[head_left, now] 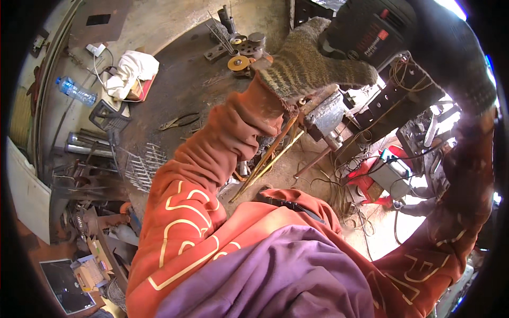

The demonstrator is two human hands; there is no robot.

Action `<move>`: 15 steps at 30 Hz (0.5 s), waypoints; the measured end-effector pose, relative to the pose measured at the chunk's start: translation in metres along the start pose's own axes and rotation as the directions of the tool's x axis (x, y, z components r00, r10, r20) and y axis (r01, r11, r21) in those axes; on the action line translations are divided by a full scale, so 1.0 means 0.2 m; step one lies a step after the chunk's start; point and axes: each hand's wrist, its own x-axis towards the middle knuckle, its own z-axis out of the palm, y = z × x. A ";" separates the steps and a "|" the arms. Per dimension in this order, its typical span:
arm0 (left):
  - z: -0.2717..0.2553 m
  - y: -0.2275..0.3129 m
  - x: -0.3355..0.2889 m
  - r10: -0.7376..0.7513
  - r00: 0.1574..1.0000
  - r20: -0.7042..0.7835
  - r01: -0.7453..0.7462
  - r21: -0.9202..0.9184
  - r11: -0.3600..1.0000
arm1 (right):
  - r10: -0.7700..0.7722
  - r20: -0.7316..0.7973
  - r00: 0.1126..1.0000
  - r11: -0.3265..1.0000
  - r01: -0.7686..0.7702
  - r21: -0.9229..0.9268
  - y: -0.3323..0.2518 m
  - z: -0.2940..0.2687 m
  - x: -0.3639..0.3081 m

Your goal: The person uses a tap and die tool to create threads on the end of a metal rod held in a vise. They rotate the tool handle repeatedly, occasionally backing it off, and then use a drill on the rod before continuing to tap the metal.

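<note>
A dark power tool (366, 29) with a red switch is held up at the top right, and its working end is out of sight. My left hand (313, 63), in a striped knit glove, closes on its near side, thumb stretched along beneath. On the other side my right hand (458, 58), in a dark glove, is wrapped on the tool, its fingers mostly in shadow. Just below my left hand stands a metal bench vise (326, 114) with a long bar handle (313, 161). Thin yellowish rods (273, 159) slant down beside it.
On the dark metal table (175, 69) lie pliers (179, 121), a yellowish grinding disc (238, 63) and a white cloth (132, 71). A plastic bottle (77, 91) lies farther left. Tangled cables (347, 196) and a red-and-white machine (389, 167) are on the floor at right.
</note>
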 end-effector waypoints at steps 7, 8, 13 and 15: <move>-0.13 -0.04 -0.07 -0.124 0.989 -0.082 0.134 0.135 0.982 | -0.075 0.055 0.996 0.997 0.076 -0.012 -0.04 0.13 0.19; -0.16 -0.04 -0.06 -0.135 0.989 -0.062 0.139 0.060 0.988 | -0.094 0.061 0.994 0.995 0.095 -0.014 -0.05 0.15 0.23; -0.07 -0.09 -0.01 -0.134 0.991 -0.011 0.132 -0.103 0.986 | -0.020 0.172 0.985 0.983 0.050 -0.174 -0.07 0.04 0.23; -0.08 -0.22 -0.04 0.066 0.983 -0.169 -0.077 -0.064 0.995 | 0.010 0.219 0.976 0.958 0.054 -0.283 -0.15 0.04 0.23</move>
